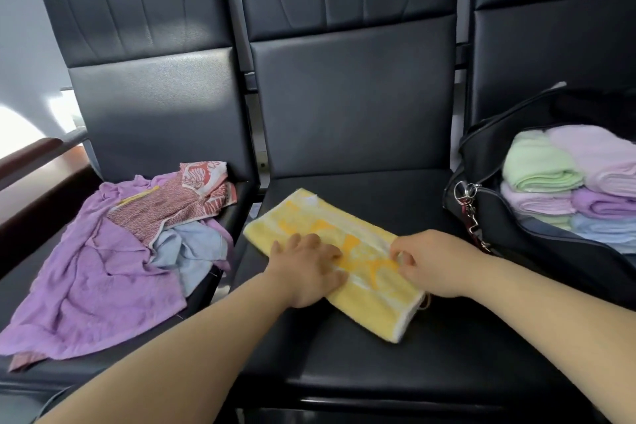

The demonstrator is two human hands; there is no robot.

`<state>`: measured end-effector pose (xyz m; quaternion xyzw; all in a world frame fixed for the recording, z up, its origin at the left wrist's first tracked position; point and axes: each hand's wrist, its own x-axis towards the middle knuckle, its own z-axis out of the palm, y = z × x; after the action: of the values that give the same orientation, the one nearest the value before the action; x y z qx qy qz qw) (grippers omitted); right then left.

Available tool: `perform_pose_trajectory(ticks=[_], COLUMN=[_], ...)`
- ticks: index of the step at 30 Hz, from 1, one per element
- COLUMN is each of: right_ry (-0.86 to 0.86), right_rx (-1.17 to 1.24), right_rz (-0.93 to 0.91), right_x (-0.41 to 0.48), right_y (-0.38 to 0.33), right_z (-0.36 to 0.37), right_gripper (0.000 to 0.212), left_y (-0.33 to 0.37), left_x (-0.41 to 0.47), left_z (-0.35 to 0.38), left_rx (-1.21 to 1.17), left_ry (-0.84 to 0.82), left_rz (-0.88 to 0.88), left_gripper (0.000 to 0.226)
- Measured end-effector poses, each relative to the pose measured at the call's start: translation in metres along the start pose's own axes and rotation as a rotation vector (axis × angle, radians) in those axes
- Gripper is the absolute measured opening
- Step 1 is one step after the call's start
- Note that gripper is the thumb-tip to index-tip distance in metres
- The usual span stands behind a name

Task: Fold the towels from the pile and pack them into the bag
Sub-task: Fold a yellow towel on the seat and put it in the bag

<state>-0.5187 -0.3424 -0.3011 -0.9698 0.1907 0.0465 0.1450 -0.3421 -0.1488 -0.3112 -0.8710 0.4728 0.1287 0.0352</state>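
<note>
- Pinching the far edge of the yellow towel [371, 303], the right hand [435, 265] has its fingers curled in against the thumb on the cloth.
- The left hand [306, 270] lies flat on the same towel, fingers straight and slightly spread, pressing down on its middle.
- The yellow towel, with an orange pattern and a white hem at its near end, is folded into a long strip. It lies at a slant on the seat of the middle chair [361, 375].
- The pile sits unfolded on the left chair [155, 107]. A purple towel [96, 268] is spread widest, with a red patterned towel [165, 210] and a light blue towel [192, 244] crumpled on top of it.
- The black bag [537, 251] stands open on the right chair [550, 45], just beside the right forearm.
- Inside the bag, folded towels are stacked: a green towel [540, 165] and a pink towel [599, 155] on top, with violet and pale blue ones beneath.
- A metal key ring [464, 189] hangs at the bag's near end.
</note>
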Motion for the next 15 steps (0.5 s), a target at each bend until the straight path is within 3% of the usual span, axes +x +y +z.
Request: perform_pose_trajectory(ticks=[3,6,10,15], right_ry=[-0.049,-0.032,0.042,0.022], right_rx=[0.14,0.197,0.217,0.228], right_rz=[-0.06,-0.12,-0.162,-0.136], right_x=[-0.026,-0.038,-0.045,-0.057], right_y=[-0.015,-0.019,-0.014,-0.013], right_z=[0.008,0.022,0.029,0.026], right_gripper=[0.016,0.017,0.017,0.036], left_y=[-0.001,0.0,0.01,0.016], left_x=[0.007,0.002,-0.022,-0.063], left_z=[-0.002,0.004,0.009,0.016], left_rx=[0.02,-0.15,-0.515,-0.68], left_ry=[0.079,0.117,0.06,-0.097], left_rz=[-0.119,-0.158,0.022,0.263], left_gripper=[0.055,0.054,0.049,0.042])
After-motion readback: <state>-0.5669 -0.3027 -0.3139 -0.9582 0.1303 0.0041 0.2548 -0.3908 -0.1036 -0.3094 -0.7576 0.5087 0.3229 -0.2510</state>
